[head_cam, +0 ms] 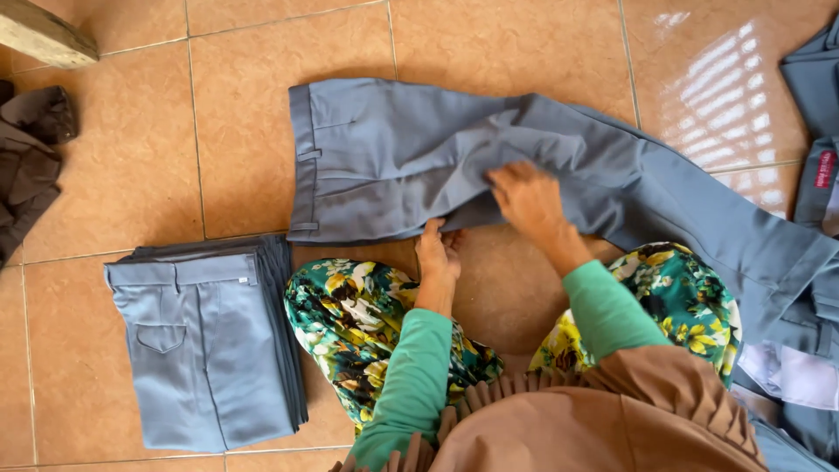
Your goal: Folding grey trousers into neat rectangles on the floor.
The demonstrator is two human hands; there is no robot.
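Here, grey trousers (393, 162) lie spread across the tiled floor (131, 166). The left hand (437, 253) pinches their lower hem; the right hand (529, 199) presses flat on the seat, fingers loosely open. Keep seams aligned before folding, matching the folded stack (210, 345) nearby.

The grey cotton trousers (559, 166) run off the right edge; left-hand fingers (434, 238) tuck beneath their hem; the dark brown garment (26, 166) is cropped left.

Tiled floor (131, 157): spread grey trousers (393, 157), folded trouser stack (210, 350), dark garment (26, 166).
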